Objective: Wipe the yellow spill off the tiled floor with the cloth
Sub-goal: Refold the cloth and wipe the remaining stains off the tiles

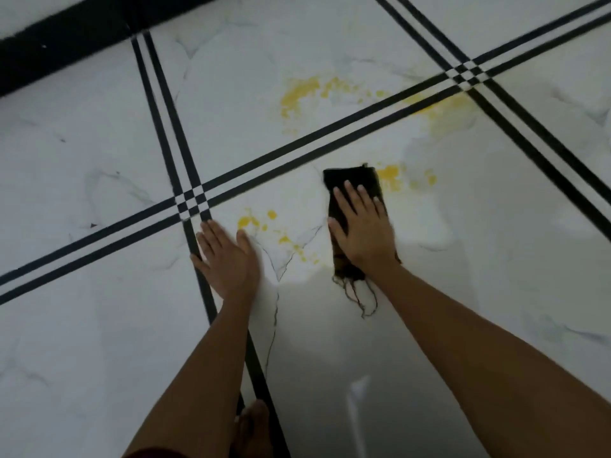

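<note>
**Risk note: cloth pass over the spill**

Right grip (pixel 362 228) lay flat with fingers straight and spread, pressing the dark cloth (pixel 352 180) onto the tiled floor (pixel 99 143). No finger curled round the cloth; palm pressure alone held it. Left grip (pixel 226 256) was also flat and open on bare tile, bracing and holding nothing.

Yellow spill (pixel 390 175): the nearest patch sat just beyond the right fingertips, at the cloth's far corner. Scattered drops (pixel 251 221) lay between the two grips, close to the left thumb. Larger patches (pixel 301 94) were well ahead of both grips, around the double black lines (pixel 330 133).

Likely failures, as judged:
- The cloth looked small against the spread. Once loaded it would probably smear yellow rather than lift it.
- With no pinch on it, the cloth could bunch or slip from under the palm on a fast stroke.
- Loose threads (pixel 360 299) trailing behind the right wrist could drag residue across wiped tile.
- The left grip could shift into the drops beside it and track them.
- Liquid pushed along the black lines might lodge there.
</note>
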